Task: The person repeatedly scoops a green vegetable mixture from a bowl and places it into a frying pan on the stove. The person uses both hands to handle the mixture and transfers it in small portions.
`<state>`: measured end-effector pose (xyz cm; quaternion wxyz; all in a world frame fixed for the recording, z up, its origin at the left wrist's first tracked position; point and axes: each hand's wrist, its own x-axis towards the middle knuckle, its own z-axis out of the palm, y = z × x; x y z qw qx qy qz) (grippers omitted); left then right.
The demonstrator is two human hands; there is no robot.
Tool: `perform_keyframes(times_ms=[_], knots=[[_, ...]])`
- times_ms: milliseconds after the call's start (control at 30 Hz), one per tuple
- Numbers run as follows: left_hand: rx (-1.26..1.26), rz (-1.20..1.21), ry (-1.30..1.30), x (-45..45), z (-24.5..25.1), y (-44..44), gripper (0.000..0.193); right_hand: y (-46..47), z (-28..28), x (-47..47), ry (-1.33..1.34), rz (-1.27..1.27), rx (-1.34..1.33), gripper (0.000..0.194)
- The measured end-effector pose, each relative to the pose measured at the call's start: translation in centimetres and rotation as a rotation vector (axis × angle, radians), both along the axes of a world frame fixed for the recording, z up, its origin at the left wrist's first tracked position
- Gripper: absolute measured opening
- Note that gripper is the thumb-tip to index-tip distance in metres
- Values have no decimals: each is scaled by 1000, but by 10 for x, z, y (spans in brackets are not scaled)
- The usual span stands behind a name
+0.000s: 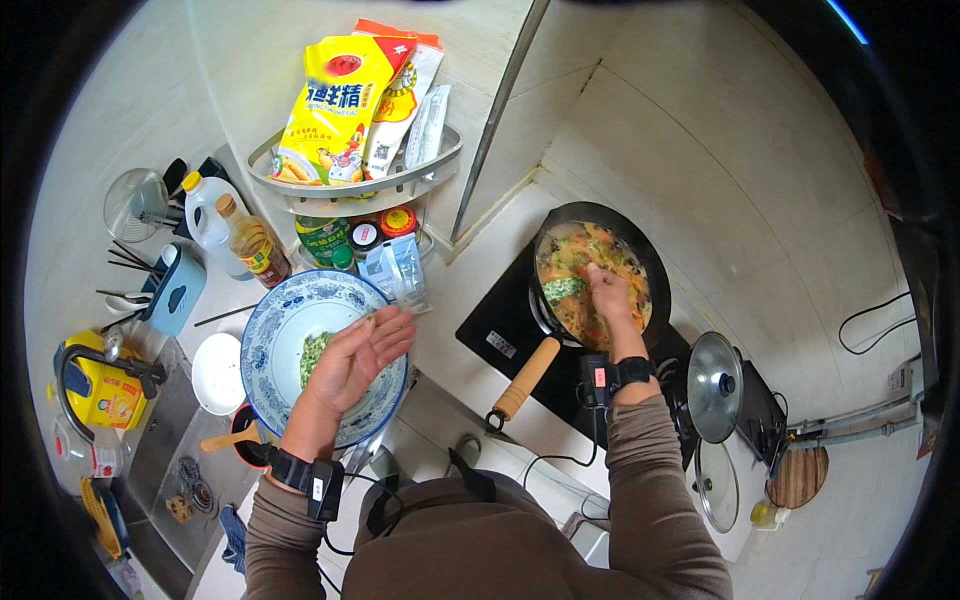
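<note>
My left hand is palm up with fingers spread a little, holding nothing, with small green bits stuck to it. It hovers over a large blue-and-white patterned bowl. A clump of chopped green mixture lies in that bowl, partly hidden by the hand. My right hand reaches over a black wok, fingertips near the surface of an orange-flecked soup. A patch of green mixture sits in the soup beside the fingers. Whether those fingers pinch anything is hidden.
The wok's wooden handle points toward me from the black cooktop. Pot lids stand at right. A white bowl, a sauce bottle and the sink are left. Above, a corner shelf holds seasoning bags.
</note>
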<state>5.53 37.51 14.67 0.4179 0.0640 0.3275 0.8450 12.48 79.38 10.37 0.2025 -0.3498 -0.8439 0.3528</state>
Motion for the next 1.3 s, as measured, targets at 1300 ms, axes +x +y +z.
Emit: perform_keyframes(times_ms=[1300], knots=[[-762, 223, -124, -18, -105, -130, 69, -370, -72, -111, -472, 933, -311, 34]])
